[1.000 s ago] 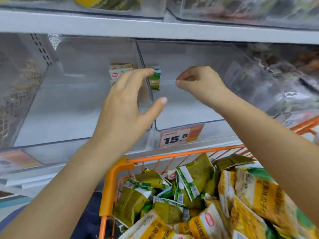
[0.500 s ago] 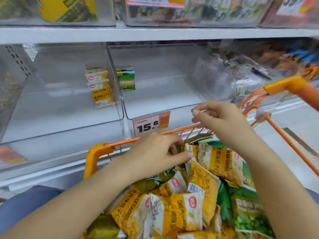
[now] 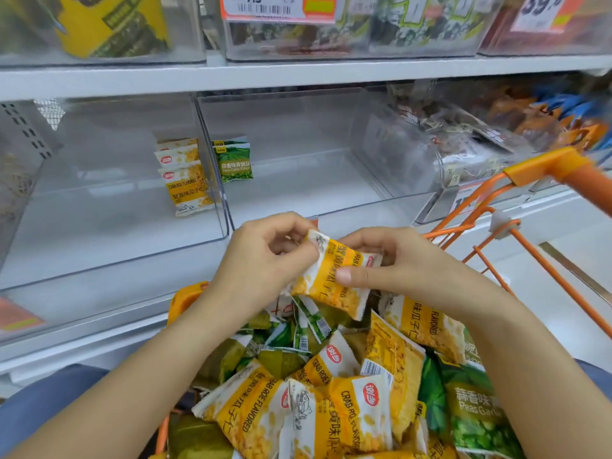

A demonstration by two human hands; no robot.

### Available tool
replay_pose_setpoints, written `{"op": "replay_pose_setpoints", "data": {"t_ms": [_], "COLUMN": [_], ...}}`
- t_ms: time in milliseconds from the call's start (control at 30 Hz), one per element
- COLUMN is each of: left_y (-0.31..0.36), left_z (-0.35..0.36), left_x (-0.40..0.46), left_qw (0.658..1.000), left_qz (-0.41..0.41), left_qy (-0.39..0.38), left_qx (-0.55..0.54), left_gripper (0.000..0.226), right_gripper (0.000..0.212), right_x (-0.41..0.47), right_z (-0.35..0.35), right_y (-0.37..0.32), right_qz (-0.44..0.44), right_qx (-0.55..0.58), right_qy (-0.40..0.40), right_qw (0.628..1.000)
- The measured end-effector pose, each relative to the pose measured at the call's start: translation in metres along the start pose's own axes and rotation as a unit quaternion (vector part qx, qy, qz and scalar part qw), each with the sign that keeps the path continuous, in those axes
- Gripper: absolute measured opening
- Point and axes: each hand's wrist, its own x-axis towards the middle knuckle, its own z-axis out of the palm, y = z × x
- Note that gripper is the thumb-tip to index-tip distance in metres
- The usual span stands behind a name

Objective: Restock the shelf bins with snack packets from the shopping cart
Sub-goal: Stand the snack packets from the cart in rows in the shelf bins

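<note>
Gripping one yellow crab-roe snack packet (image 3: pixel 331 286) at frame centre, we pinch its left edge with our left hand (image 3: pixel 265 260) and clamp its right side with our right hand (image 3: pixel 394 266), above the orange wire shopping cart (image 3: pixel 543 167) heaped with packets. Upper left, the clear plastic left bin (image 3: pixel 99 226) holds stacked yellow packets (image 3: pixel 185 177); the adjacent clear bin (image 3: pixel 314 180) holds green pea packets (image 3: pixel 233 160).

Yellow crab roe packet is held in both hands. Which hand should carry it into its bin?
Left, probably. The left hand and right hand both pinch the yellow packet, but the bin with yellow packets sits up and to the left, on the left hand's side; the right would have to cross over.
</note>
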Motion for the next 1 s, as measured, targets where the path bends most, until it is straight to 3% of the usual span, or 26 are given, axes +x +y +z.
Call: {"op": "replay_pose_setpoints", "data": {"t_ms": [100,200,367,500,600,733,800,900,1000], "left_y": [0.007,0.013,0.033,0.038,0.022,-0.008,-0.027,-0.058,-0.082], "left_z": [-0.007,-0.023,-0.069,-0.094,-0.121,-0.150,-0.153,-0.158,-0.160], "left_x": [0.000,-0.002,-0.006,-0.009,-0.003,0.025,0.046,0.081,0.108], "left_qw": [0.996,0.993,0.991,0.987,0.982,0.964,0.951,0.930,0.909], "left_qz": [-0.008,-0.043,-0.127,-0.141,-0.171,-0.209,-0.253,-0.327,-0.369], "left_qy": [0.063,0.080,-0.006,-0.031,0.020,0.145,0.162,0.151,0.146], "left_qx": [-0.066,-0.070,-0.038,0.065,0.078,0.082,0.077,0.075,0.131], "left_gripper": [0.014,0.024,0.038,0.022,0.022,0.015,0.015,0.025,0.035], "right_gripper": [0.032,0.024,0.010,0.016,0.032,0.057,0.068,0.068,0.082], "right_x": [0.003,0.016,0.054,0.079,0.093,0.103,0.105,0.105,0.105], "right_z": [0.004,0.014,0.031,0.059,0.065,0.068,0.077,0.082,0.081], "right_y": [-0.003,-0.013,-0.048,-0.063,-0.052,-0.021,-0.007,-0.004,-0.006], "right_qz": [0.001,0.001,-0.097,-0.146,-0.139,-0.054,-0.065,-0.083,-0.092], "right_qx": [0.100,0.175,0.134,0.050,-0.100,-0.295,-0.395,-0.428,-0.434], "right_qy": [-0.004,0.035,0.057,0.098,0.188,0.140,0.130,0.139,0.147], "right_qw": [0.995,0.984,0.985,0.983,0.967,0.944,0.907,0.889,0.884]}}
